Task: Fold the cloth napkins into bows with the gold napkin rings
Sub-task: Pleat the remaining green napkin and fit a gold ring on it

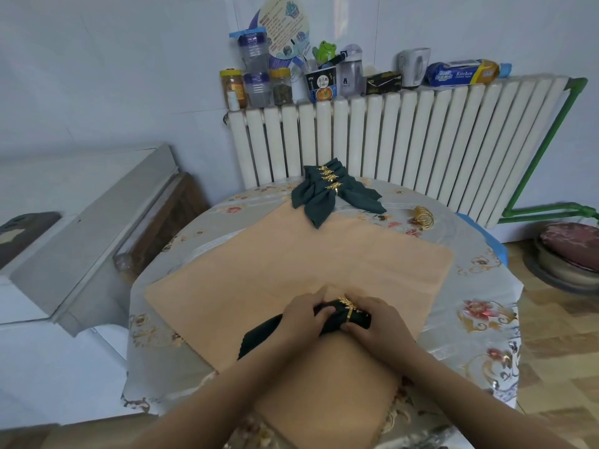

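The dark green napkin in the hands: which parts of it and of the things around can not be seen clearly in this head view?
- Dark green napkin: its middle is covered by the left hand and right hand.
- Gold napkin ring: only the top shows; the rest goes round behind the cloth.
- Spare gold rings: too small to count.
- Finished bows: overlapping, exact number uncertain.

Dark green cloth napkin (327,322), gathered into a narrow bundle, lies between the fingers (319,314) of both hands. Gold leaf-pattern napkin ring (349,308) encircles the bundle just right of the left fingers. Free end fans out below-left of them. Finished green bows (327,192), each ringed in gold, stacked well beyond the fingers. Spare gold rings (423,217) far beyond, to the right.
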